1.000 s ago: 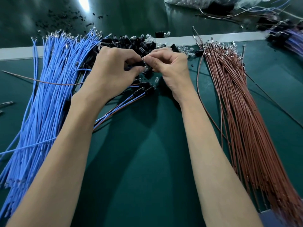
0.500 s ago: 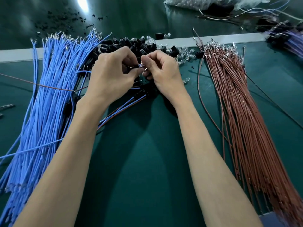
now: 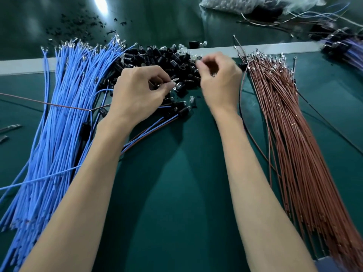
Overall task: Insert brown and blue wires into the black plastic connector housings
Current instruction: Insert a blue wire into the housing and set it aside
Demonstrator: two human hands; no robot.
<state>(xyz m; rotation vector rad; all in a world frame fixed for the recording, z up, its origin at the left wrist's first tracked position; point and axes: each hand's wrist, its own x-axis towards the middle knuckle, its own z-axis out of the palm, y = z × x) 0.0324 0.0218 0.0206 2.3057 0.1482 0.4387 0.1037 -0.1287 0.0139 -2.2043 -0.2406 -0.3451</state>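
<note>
Housings point(image 3: 157, 59) heaped, left hand point(image 3: 137, 91), right hand point(image 3: 218, 79) pinching parts point(image 3: 174, 81)

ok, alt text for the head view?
Two bare hands work over a pile of black housings on a green mat: the left hand pinches a metal terminal, the right hand is curled, blurred. Blue wires lie left, brown wires right.

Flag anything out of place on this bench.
Small black bits are scattered over the far surface beyond the pale strip. One brown wire lies across the blue wire bundle, away from the brown bundle, running toward the left hand.
</note>
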